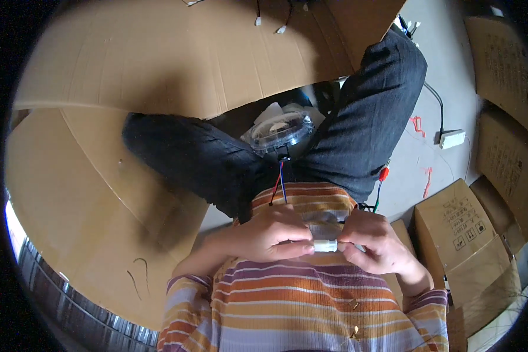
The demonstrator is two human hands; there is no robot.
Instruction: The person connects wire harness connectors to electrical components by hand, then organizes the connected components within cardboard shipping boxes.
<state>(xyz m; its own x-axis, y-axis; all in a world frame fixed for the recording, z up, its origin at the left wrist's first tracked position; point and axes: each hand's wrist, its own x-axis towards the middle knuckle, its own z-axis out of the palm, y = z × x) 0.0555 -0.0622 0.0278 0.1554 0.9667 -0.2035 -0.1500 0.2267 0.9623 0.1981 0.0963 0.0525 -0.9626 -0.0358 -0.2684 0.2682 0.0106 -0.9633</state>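
Observation:
In front of my striped shirt, both hands meet at a small white plastic connector [325, 246]. My left hand [274, 236] pinches its left end between thumb and fingers. On the other end the fingers of my right hand [374, 242] are closed; whether a separate mating part sits there I cannot make out. Red and blue wires [282, 183] run down toward my left hand from a round lamp [281, 130] with a clear lens and black housing, which rests between my legs. The wires' lower ends are hidden behind the left hand.
A large cardboard sheet [158, 64] spans the far side, with several white-tipped leads [258, 21] on it. A red clip [383, 174] on a wire hangs beside my right thigh. On the floor lies a white power box [452, 139]; cardboard boxes [459, 226] stand at right.

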